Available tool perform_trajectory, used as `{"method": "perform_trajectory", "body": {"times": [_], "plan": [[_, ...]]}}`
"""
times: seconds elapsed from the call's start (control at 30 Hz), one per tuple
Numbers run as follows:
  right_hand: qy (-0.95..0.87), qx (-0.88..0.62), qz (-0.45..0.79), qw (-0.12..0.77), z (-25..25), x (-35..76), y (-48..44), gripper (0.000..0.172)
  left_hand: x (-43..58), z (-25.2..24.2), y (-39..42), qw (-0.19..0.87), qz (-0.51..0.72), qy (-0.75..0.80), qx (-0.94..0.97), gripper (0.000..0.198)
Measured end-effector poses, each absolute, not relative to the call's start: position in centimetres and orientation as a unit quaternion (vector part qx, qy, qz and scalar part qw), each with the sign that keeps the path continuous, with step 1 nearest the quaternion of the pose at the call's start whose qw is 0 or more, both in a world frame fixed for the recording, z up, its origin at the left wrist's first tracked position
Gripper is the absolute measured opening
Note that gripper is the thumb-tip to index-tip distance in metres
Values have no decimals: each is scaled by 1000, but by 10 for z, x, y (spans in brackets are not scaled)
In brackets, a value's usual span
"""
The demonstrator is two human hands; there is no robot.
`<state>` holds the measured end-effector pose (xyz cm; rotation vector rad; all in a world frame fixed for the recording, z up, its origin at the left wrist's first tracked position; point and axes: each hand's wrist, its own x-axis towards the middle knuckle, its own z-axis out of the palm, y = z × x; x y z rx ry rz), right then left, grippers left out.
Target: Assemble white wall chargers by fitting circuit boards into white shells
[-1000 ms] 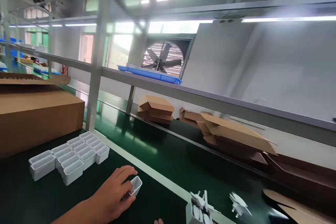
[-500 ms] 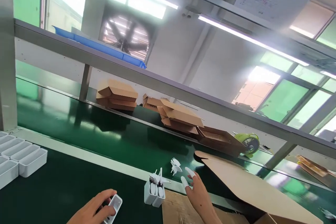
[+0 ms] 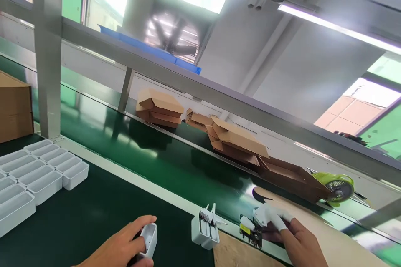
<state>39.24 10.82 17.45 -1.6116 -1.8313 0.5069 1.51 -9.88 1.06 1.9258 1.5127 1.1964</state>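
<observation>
My left hand (image 3: 125,242) grips a small white open-topped plastic case (image 3: 151,240), fingers and thumb on its sides. My right hand (image 3: 293,229), with white covers on its fingertips, closes on a charger circuit board (image 3: 250,230) that has dark components, a yellow block and white parts. It is held over the pale bench edge. Between the hands stand two white cases (image 3: 205,235) side by side, with white plug parts (image 3: 210,217) sticking out of their tops.
Rows of white open cases (image 3: 46,175) cover the left of the dark green surface. A brown cardboard sheet (image 3: 241,252) lies at the front. Several cardboard boxes (image 3: 238,139) and a lime-green fan (image 3: 338,190) stand beyond the belt (image 3: 175,175). A large carton (image 3: 14,108) is far left.
The view has swung left. My right hand, earlier with fingers apart beside a white plug part on the belt, now holds the charger circuit board. My left hand keeps its case.
</observation>
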Motion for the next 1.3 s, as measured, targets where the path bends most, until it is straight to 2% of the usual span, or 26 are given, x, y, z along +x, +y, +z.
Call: {"method": "perform_trajectory", "body": {"times": [0.1, 0.17, 0.27, 0.33, 0.43, 0.5, 0.6, 0.7, 0.77, 0.87, 0.9, 0.93, 0.97, 1.13, 1.23, 1.3], "plan": [[-695, -532, 397, 277, 163, 358, 48, 40, 12, 16, -102, 187, 412, 548, 703, 16], [-662, -494, 504, 253, 137, 323, 15, 50, 8, 14, -103, 162, 413, 549, 708, 10], [-606, -467, 602, 229, 92, 286, -15, 61, 1, 10, -101, 116, 429, 545, 710, 5], [-668, -488, 516, 223, 73, 282, -23, 56, -5, 9, -99, 95, 434, 547, 709, 4], [-828, -441, 260, 230, 69, 293, -25, 45, -11, 11, -96, 85, 433, 552, 707, 5], [-914, -326, 176, 164, 78, 292, -24, 59, -12, 13, -94, 87, 436, 548, 708, 5], [-972, -177, 156, 5, 91, 265, -24, 88, -12, 16, -92, 92, 441, 544, 708, 4], [-980, -127, 136, -70, 96, 230, -23, 105, -14, 17, -90, 89, 443, 555, 698, 6], [-983, -118, 127, -66, 96, 216, -23, 98, -18, 16, -88, 86, 444, 566, 689, 11], [-978, -176, 111, -19, 95, 216, -23, 60, -22, 15, -86, 88, 445, 580, 676, 27], [-974, -203, 105, -2, 94, 219, -24, 50, -23, 15, -85, 90, 445, 584, 673, 33], [-970, -221, 100, 12, 93, 223, -25, 47, -23, 15, -84, 93, 445, 586, 671, 37], [-969, -226, 99, 24, 90, 226, -25, 51, -23, 15, -83, 97, 443, 587, 670, 40], [-967, -209, 135, 56, 51, 222, -24, 94, -18, 17, -83, 115, 433, 590, 672, 46], [-954, -244, 171, 25, 30, 211, -28, 98, -16, 17, -85, 122, 425, 595, 671, 48], [-947, -262, 183, 28, 29, 208, -31, 92, -15, 16, -87, 126, 419, 600, 670, 49]]}}
